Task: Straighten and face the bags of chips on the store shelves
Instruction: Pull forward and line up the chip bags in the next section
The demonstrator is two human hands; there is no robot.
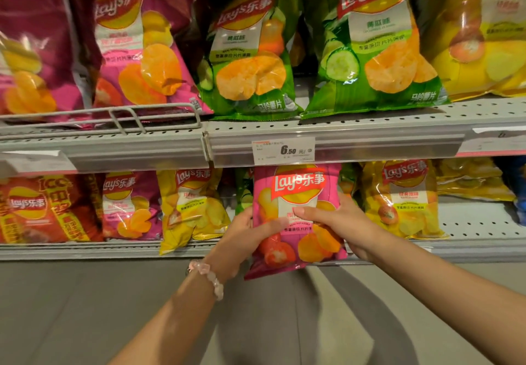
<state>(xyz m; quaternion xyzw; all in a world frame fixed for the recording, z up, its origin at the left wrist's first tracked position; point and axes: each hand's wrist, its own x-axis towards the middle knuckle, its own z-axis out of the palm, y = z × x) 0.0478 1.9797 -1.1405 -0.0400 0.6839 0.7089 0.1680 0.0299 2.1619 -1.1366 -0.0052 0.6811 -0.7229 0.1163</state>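
Left hand point(246, 232) and right hand point(336, 219) both gripping pink chip bag point(296, 216), thumbs across its front, upright before lower shelf point(469, 246), just under price tag point(283, 150). Pink bead bracelet point(207, 276) on left wrist. Green bags point(375, 48) leaning on perforated grey upper shelf point(370, 125); wire guard point(128, 115) at left. Yellow bags point(398, 196) just beside. Grey floor point(71, 307) below.

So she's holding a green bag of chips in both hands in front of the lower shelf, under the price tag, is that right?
Not quite: the bag of chips held by the left hand and right hand is pink, not green. The head view shows it in front of the lower shelf, under the price tag.
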